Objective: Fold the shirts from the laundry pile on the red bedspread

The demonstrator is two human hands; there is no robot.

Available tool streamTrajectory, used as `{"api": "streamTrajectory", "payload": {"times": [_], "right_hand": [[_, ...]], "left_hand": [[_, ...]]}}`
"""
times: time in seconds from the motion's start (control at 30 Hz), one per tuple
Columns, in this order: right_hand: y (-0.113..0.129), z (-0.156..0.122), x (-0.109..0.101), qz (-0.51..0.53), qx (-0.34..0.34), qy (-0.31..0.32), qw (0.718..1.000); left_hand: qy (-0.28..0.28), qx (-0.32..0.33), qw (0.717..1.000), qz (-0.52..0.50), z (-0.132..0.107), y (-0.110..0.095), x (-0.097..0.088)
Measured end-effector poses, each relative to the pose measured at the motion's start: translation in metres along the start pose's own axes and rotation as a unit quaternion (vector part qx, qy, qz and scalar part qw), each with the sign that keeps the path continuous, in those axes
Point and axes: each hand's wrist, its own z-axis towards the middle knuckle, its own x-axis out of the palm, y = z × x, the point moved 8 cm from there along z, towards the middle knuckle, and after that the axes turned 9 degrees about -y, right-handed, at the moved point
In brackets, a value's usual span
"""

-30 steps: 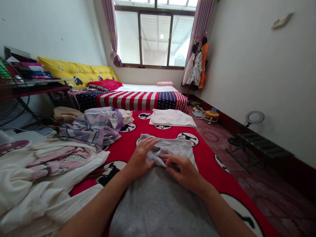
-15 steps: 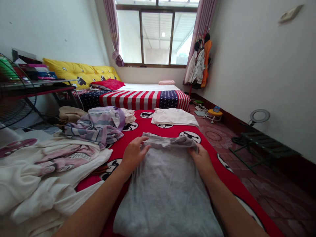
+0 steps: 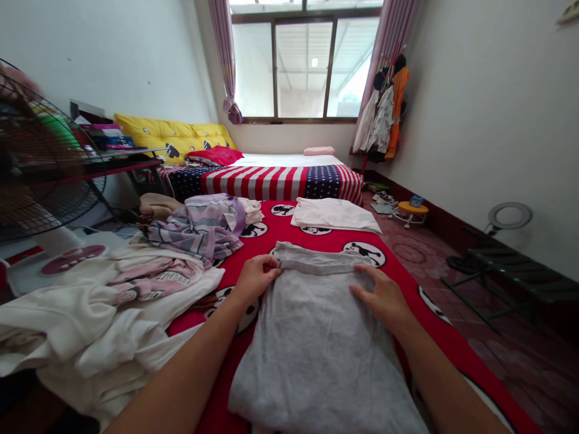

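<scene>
A grey shirt (image 3: 323, 337) lies folded lengthwise in front of me on a red, patterned cover (image 3: 253, 241). Its far end is turned over into a narrow band. My left hand (image 3: 257, 277) pinches the left end of that band between thumb and fingers. On the other side, my right hand (image 3: 382, 295) rests at the shirt's right edge, thumb and forefinger apart, fingertips touching the cloth. Beyond the shirt lies a folded white garment (image 3: 335, 215).
Left of me is a heap of white clothes (image 3: 113, 319) with a plaid purple garment (image 3: 199, 226) behind. A fan (image 3: 49, 163) stands at far left. Farther back is a bed with a striped, starred blanket (image 3: 257, 182). A green folding stool (image 3: 520, 274) and ring light (image 3: 510, 215) stand right.
The right hand's thumb and fingers have come apart and let go of the shirt's edge. The turned-over band lies flatter. The view has swung slightly left.
</scene>
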Motion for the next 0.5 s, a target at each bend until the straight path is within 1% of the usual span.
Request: {"api": "streamTrajectory", "payload": {"times": [0.03, 0.1, 0.17, 0.23, 0.33, 0.4, 0.5], "right_hand": [[-0.001, 0.0, 0.0, -0.01, -0.007, -0.007, 1.0], [-0.003, 0.0, 0.0, -0.032, -0.022, -0.024, 0.999], [-0.004, -0.001, 0.001, -0.055, -0.035, -0.03, 0.997], [-0.003, -0.002, 0.001, -0.073, -0.039, -0.02, 0.996], [-0.003, -0.003, -0.001, -0.088, -0.007, 0.026, 0.996], [-0.003, -0.005, 0.0, -0.085, 0.015, 0.069, 0.994], [0.003, -0.008, 0.004, -0.047, -0.006, 0.11, 0.993]], "left_hand": [[0.0, -0.007, 0.998, -0.066, 0.001, -0.001, 0.002], [-0.004, -0.052, 0.981, -0.185, 0.002, 0.003, 0.005], [-0.005, -0.107, 0.963, -0.247, 0.002, 0.01, 0.007], [0.006, -0.146, 0.96, -0.238, 0.0, 0.015, 0.007], [0.069, -0.172, 0.969, -0.166, -0.004, 0.021, 0.009], [0.112, -0.162, 0.968, -0.153, -0.007, 0.019, 0.013], [0.134, -0.104, 0.97, -0.172, -0.008, 0.008, 0.018]]}}
